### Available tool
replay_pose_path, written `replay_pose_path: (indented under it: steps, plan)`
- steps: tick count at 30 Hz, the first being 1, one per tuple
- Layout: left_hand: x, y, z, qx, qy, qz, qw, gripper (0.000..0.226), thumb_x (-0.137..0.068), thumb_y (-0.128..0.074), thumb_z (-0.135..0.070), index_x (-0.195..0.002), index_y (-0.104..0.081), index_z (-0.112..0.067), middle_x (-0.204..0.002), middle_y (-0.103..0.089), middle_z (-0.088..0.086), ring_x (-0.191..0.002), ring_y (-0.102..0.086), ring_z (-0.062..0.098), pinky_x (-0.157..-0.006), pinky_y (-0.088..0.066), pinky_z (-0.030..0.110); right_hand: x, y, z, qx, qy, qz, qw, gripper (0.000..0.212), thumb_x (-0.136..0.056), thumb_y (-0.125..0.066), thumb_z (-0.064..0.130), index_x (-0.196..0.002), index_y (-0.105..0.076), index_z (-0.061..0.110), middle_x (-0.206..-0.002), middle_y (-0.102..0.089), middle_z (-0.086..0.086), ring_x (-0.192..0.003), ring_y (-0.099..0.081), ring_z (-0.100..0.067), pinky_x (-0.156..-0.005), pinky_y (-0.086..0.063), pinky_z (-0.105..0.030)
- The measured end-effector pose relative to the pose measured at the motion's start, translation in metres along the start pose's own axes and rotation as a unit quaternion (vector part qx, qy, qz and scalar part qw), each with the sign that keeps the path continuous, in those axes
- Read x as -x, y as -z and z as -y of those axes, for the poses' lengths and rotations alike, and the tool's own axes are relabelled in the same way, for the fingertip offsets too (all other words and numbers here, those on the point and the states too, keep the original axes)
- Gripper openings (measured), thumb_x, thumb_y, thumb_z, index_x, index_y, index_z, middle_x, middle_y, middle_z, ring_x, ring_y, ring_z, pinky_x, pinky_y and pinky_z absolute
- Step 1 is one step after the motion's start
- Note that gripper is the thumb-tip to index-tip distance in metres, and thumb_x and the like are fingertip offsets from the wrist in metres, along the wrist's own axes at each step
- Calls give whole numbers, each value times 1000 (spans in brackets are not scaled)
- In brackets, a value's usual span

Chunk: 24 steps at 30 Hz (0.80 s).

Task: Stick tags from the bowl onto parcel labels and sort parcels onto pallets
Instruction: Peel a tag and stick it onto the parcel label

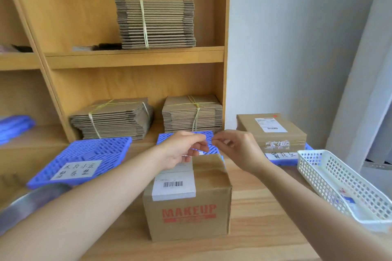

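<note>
One tag [210, 141], barely discernible, sits above the parcel's [186, 214] far edge. Left hand [182, 149] and right hand [238, 148] meet fingertip to fingertip, both grips closed in a pinch on it. Label [174, 184] lies on the parcel's top. Likely risks: the tag folds or clings to fingers, and careless placement covers the barcode.

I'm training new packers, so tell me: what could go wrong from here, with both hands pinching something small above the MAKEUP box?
1. The tag pinched between the left hand and right hand is barely visible; it might fold or cling to a finger.
2. It could land on the barcode of the label, probably hurting scans.
3. The left forearm hangs over the metal bowl and could nudge it.
</note>
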<state>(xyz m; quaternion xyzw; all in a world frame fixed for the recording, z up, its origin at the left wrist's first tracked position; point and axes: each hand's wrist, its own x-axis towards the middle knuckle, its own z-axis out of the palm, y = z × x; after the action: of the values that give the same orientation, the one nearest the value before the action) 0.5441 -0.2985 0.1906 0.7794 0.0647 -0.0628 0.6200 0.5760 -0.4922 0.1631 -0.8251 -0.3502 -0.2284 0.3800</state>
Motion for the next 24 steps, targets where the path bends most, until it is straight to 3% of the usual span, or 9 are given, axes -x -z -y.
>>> replay_pose_path:
  steps: [6, 11, 15, 19, 24]
  plan:
    - [-2, 36, 14, 52, -2, 23, 998, 16, -92, -71, -24, -101, -73, -11, -89, -76, 4, -66, -56, 12, -62, -39, 25, -14, -29, 14, 2, 32, 6, 999, 7, -89, -74, 11, -90, -79, 15, -79, -59, 34, -72, -58, 8, -68, -44, -8]
    - [-9, 47, 21, 74, -2, 15, 997, 6, -92, -71, -18, -93, -71, -12, -82, -74, 1, -66, -57, 10, -62, -39, 25, -20, -41, 5, 19, 19, 9, 1000, 6, -89, -75, 15, -92, -79, 17, -82, -67, 25, -75, -59, 3, -71, -46, -10]
    - [-16, 39, 30, 47, -40, -24, 998, 11, -98, -64, -19, -88, -68, -15, -79, -73, -5, -72, -56, 9, -63, -40, 23, -20, -41, 4, -7, -65, 35, 997, 8, -92, -71, 20, -94, -79, 20, -79, -71, 21, -75, -61, 4, -70, -42, -5]
    - [-19, 24, 34, -16, -88, -80, 993, 17, -102, -56, -25, -91, -67, -19, -91, -72, -4, -85, -59, 9, -68, -43, 24, -21, -37, 12, -102, -187, 72, 974, 27, -98, -59, 36, -82, -76, 20, -66, -67, 10, -65, -57, -2, -68, -49, -29]
    - [-24, 16, 33, -19, -108, -103, 989, 18, -101, -57, -26, -90, -69, -19, -101, -75, 1, -89, -63, 8, -71, -44, 26, -24, -35, 14, -147, -221, 76, 961, 26, -97, -63, 39, -90, -76, 17, -54, -58, 22, -55, -53, 6, -59, -40, -15]
